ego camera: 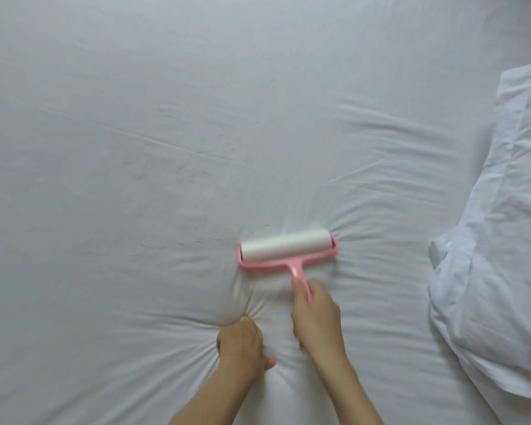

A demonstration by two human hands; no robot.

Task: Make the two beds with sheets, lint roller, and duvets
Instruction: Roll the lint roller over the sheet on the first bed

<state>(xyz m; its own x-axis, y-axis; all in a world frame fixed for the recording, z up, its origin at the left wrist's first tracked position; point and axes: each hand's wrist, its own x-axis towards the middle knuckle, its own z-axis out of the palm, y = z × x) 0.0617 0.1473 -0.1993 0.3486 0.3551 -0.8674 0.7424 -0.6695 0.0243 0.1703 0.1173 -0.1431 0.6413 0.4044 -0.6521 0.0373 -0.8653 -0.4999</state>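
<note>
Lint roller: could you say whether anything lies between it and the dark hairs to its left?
Nothing visible does: only creased sheet separates the lint roller from the hairs; the left hand grips sheet behind it.

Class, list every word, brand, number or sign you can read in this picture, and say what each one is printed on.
None. No word, number or logo shows on the lint roller, the sheet or the bunched bedding at the right.

Head view: close, steep downward onto sheet (135,118), hands nearest.
</note>
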